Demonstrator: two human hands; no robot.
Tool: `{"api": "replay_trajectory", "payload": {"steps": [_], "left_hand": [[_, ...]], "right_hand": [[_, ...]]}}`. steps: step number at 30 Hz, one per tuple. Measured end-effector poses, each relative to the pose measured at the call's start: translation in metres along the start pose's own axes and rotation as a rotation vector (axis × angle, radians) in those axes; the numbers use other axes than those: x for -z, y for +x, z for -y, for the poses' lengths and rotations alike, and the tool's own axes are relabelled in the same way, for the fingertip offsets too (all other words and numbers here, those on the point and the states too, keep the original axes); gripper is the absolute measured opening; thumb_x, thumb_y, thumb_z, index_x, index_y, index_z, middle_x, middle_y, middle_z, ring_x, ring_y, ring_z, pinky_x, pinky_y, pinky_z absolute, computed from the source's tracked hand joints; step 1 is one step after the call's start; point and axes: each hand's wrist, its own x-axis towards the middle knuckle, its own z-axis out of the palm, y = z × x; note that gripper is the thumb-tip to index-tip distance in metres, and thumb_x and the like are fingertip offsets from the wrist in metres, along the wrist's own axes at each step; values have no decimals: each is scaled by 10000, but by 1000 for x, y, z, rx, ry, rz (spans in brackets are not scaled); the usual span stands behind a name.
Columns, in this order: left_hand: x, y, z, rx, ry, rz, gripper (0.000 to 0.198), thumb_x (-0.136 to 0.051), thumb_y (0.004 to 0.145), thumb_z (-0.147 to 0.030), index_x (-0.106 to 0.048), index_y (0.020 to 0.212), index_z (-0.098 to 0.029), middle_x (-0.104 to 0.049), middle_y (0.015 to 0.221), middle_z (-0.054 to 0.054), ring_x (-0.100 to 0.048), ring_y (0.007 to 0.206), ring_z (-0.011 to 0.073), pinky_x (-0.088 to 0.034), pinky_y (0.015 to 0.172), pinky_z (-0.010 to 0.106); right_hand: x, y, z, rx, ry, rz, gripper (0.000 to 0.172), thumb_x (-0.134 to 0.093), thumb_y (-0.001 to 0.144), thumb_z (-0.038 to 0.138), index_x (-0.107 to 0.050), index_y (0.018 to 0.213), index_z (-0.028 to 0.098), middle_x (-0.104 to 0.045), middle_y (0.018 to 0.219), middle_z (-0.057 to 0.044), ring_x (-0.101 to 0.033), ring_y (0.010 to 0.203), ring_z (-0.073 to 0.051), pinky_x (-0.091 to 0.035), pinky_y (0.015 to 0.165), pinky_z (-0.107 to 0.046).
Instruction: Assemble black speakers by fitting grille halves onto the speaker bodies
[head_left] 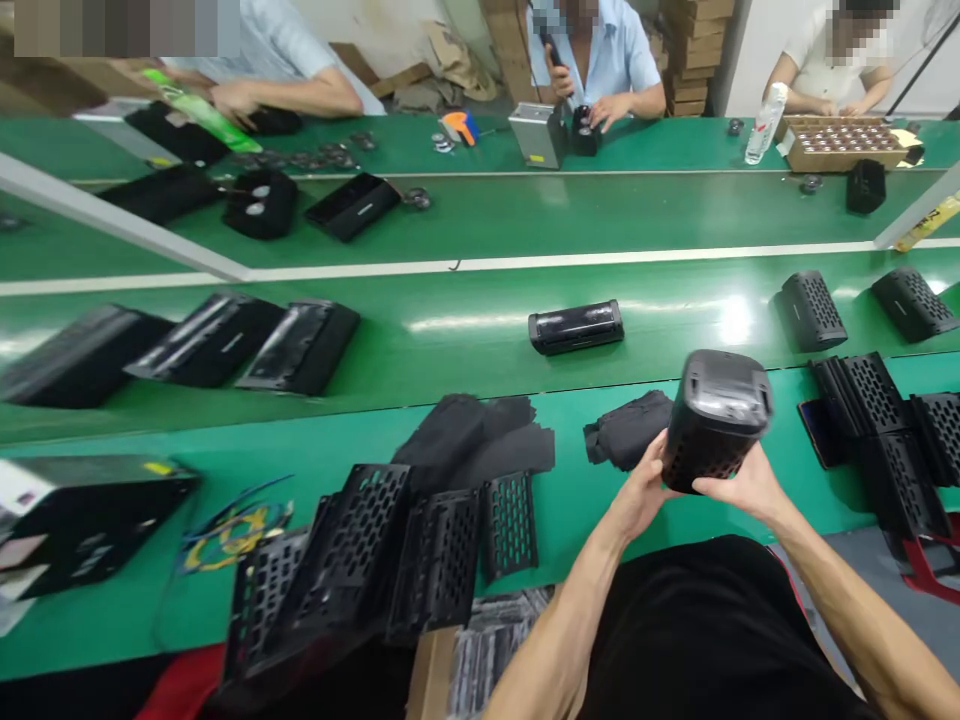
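Between my two hands is a black speaker housing [720, 395], lifted over the green bench with its glossy end tilted up. My left hand [645, 492] grips its lower left side, and my right hand [746, 488] wraps the lower right, thumb across the perforated front. Just left of it lies a folded black cloth [634, 425]. Further left are flat black cloth pieces [480, 440] and a single perforated grille [511, 525]. More grilles [367, 530] lean in a stack at the bench's near left. Another grille pile [874, 395] sits on my right.
On the green belt ahead lies a black housing [576, 327], with several more at left [300, 345] and right [814, 310]. A black box-shaped device [97, 535] and coiled cables [240, 530] occupy the left bench. Three people work across the belt. A white post [135, 220] slants at left.
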Motion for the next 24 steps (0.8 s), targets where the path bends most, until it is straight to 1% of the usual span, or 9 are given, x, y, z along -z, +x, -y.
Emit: {"api": "replay_trajectory", "payload": {"steps": [2, 4, 6, 8, 11, 13, 14, 18, 24], "left_hand": [[8, 0, -12, -64, 139, -11, 885, -829, 786, -554, -458, 1570, -384, -355, 1726, 98, -383, 1538, 419, -491, 1102, 538], [13, 0, -29, -171, 273, 3, 1090, -901, 700, -586, -367, 1625, -368, -279, 1753, 110, -358, 1545, 439, -453, 1150, 547], [12, 2, -42, -193, 419, 54, 1212, -961, 619, -559, -351, 1635, -307, -346, 1707, 135, -383, 1524, 436, -375, 1222, 537], [10, 2, -46, -162, 504, 52, 1195, -965, 601, -552, -390, 1605, -252, -493, 1575, 152, -460, 1457, 423, -353, 1234, 527], [9, -8, -38, -163, 497, -29, 1124, -920, 618, -582, -409, 1563, -250, -594, 1393, 124, -564, 1313, 390, -436, 1152, 512], [13, -18, -32, -198, 473, -86, 1092, -907, 610, -577, -420, 1537, -265, -595, 1354, 102, -579, 1269, 366, -459, 1116, 472], [15, -23, -30, -207, 451, -107, 1080, -898, 608, -578, -422, 1527, -270, -590, 1348, 96, -580, 1257, 358, -465, 1104, 455], [22, -31, -34, -144, 387, -114, 1071, -868, 615, -573, -395, 1525, -265, -584, 1335, 101, -585, 1234, 344, -471, 1084, 431], [24, -25, -34, -88, 411, -110, 1001, -856, 630, -512, -434, 1499, -250, -624, 1291, 95, -620, 1175, 322, -486, 1051, 420]], "right_hand": [[14, 3, 5, 53, -220, -8, 1156, -868, 707, 404, -262, 1677, 233, -578, 1469, -180, -584, 1318, -402, -497, 1091, -589], [29, 5, 9, 127, -503, 66, 1102, -832, 703, 296, -310, 1673, 261, -570, 1469, -174, -571, 1296, -408, -491, 1061, -585], [37, 5, 12, 180, -738, 177, 1007, -799, 711, 249, -411, 1640, 256, -599, 1425, -185, -571, 1253, -424, -480, 1025, -598], [39, 3, 12, 208, -816, 260, 972, -809, 724, 259, -449, 1627, 250, -607, 1425, -198, -568, 1244, -436, -461, 1026, -617], [42, -3, 4, 212, -652, 260, 1035, -912, 703, 382, -452, 1627, 309, -563, 1528, -163, -503, 1374, -458, -318, 1171, -686], [47, -12, -6, 124, -441, 168, 1121, -953, 666, 505, -421, 1639, 342, -485, 1622, -126, -390, 1504, -457, -193, 1258, -675], [50, -17, -11, 47, -310, 123, 1158, -947, 659, 567, -392, 1650, 339, -443, 1658, -120, -351, 1541, -447, -190, 1274, -652], [48, -39, -24, -220, 168, 60, 1174, -862, 687, 719, -347, 1642, 272, -425, 1666, -152, -460, 1488, -393, -414, 1197, -526], [27, -52, -22, -303, 304, -40, 1043, -899, 667, 632, -449, 1532, 261, -578, 1489, -130, -567, 1348, -362, -495, 1102, -458]]}}
